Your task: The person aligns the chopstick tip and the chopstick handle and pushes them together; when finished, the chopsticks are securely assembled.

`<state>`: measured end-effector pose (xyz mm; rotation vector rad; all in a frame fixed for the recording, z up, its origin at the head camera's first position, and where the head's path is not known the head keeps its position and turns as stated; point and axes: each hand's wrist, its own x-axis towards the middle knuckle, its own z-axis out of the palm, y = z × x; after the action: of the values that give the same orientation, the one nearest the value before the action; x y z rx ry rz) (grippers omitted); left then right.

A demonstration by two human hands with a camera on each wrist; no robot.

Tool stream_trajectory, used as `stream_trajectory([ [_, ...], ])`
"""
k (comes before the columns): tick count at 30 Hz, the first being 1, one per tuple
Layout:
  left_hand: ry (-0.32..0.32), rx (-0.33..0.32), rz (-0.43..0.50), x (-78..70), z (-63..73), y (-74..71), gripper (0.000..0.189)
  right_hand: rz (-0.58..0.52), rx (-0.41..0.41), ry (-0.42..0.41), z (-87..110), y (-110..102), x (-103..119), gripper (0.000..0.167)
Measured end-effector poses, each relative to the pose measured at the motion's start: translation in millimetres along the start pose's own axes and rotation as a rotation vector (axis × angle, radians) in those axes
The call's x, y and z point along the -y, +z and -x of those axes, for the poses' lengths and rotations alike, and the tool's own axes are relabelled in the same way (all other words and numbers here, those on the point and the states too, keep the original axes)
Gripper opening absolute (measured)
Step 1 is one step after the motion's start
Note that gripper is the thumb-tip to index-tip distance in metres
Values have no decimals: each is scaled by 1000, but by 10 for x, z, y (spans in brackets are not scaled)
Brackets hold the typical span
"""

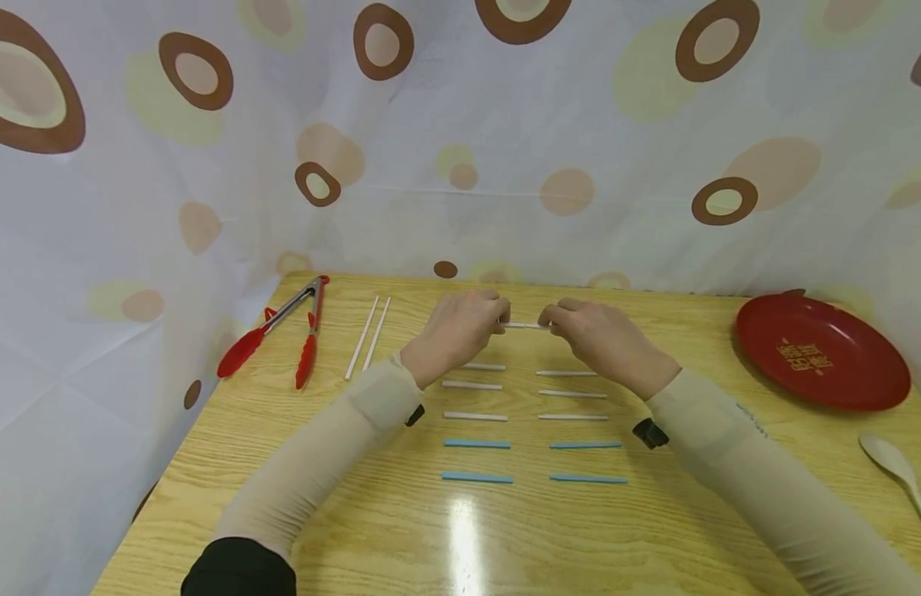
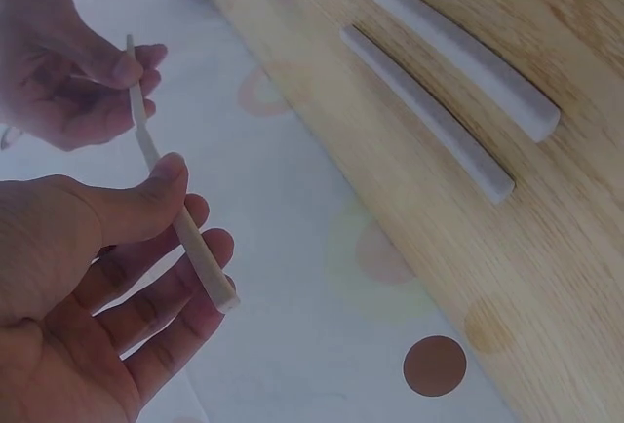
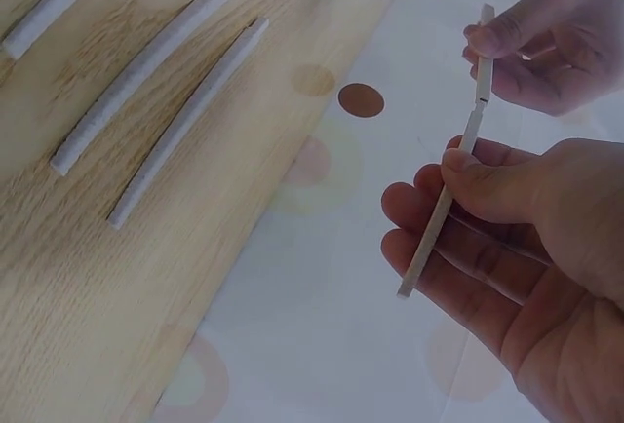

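Note:
Over the far part of the table, my left hand [image 1: 466,327] pinches a thicker white chopstick half [image 2: 203,262] between thumb and fingers. Facing it, my right hand [image 1: 611,341] grips a thinner white chopstick half [image 3: 429,236]. The two halves meet end to end between the hands, with a slight bend at the joint in both wrist views. Nearer me lie two columns: thicker white halves [image 1: 475,416] at left and thinner white halves [image 1: 573,417] at right. Blue thicker halves [image 1: 477,478] and blue thinner halves [image 1: 588,479] form the nearest rows.
Two long white chopsticks [image 1: 362,338] lie left of the hands, beside red-tipped tongs [image 1: 311,331]. A red plate [image 1: 862,356] is at the far right, with a pale spoon [image 1: 888,455] nearer. A patterned curtain [image 1: 534,223] hangs behind the table.

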<state>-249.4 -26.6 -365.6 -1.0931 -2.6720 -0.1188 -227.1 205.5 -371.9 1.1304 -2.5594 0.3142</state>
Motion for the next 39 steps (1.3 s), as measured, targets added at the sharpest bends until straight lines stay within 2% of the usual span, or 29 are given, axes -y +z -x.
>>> stream_trajectory([
  [11,31,-36,-19,-8,16,34,8,-12,-2,-22,-17,21,23,21],
  [16,75,-31,-55,-25,26,19,7,-19,-23,-51,-29,30,27,23],
  [24,112,-60,-6,-21,38,49,6,-35,-29,-38,-30,42,47,22],
  [32,95,-50,-6,-30,78,78,6,-18,-26,-28,-22,66,103,29],
  [39,29,8,-11,-85,79,82,7,51,-1,0,-30,122,132,29],
])
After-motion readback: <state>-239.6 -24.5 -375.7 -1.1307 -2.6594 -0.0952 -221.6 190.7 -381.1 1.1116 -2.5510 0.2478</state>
